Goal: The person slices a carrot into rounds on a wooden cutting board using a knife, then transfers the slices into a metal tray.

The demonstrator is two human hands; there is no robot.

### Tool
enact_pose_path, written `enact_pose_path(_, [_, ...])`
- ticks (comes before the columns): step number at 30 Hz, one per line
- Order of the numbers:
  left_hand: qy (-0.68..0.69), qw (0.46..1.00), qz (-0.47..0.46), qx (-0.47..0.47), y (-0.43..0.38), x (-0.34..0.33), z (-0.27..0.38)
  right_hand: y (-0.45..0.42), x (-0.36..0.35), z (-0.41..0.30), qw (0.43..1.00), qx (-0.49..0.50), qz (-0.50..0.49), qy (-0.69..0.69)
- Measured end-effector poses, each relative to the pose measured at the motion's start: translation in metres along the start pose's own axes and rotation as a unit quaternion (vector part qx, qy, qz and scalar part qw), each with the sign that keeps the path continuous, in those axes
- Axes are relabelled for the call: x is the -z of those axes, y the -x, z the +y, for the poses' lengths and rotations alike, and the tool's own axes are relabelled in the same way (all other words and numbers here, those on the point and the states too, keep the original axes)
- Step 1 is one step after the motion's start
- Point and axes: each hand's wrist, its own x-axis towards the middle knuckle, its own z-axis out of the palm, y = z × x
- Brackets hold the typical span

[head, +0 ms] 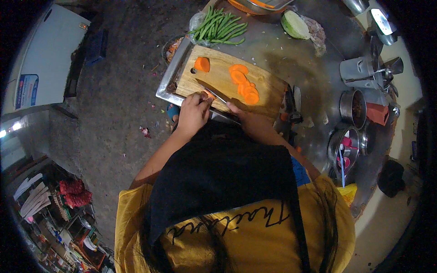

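My left hand grips a small piece of carrot at the near edge of the wooden cutting board; the fingers hide most of that piece. In my right hand is a kitchen knife, its blade angled across the board and over the carrot piece. Whether the edge touches the carrot cannot be told. Farther right on the board lie several overlapping round carrot slices. A thick carrot chunk rests near the board's hanging hole at the far left.
Green beans lie on a plastic bag beyond the board. A cut cabbage sits farther right on the metal table. Steel pots and a utensil container line the right side. On the floor at left stands a basin of peelings.
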Motion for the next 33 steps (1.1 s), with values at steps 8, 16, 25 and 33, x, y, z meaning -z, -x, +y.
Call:
enact_pose_path(8, [0.0,0.999,-0.02,0.033,0.004,0.001,0.003,-0.002,-0.001,-0.006,0.999,-0.012,-0.023,-0.045])
enact_pose_path(16, [0.14,0.975,0.009,0.172,0.005,0.003,-0.003,-0.004,0.028,-0.013,0.988,-0.081,-0.119,-0.053])
enact_pose_path(25, [0.735,0.571,-0.049,0.363,-0.034,0.019,0.003,0.001,0.018,0.015,0.963,0.116,0.048,-0.237])
enact_pose_path(33, [0.711,0.561,-0.06,0.419,-0.056,0.021,0.007,0.002,0.029,0.016,0.921,0.121,-0.034,-0.368])
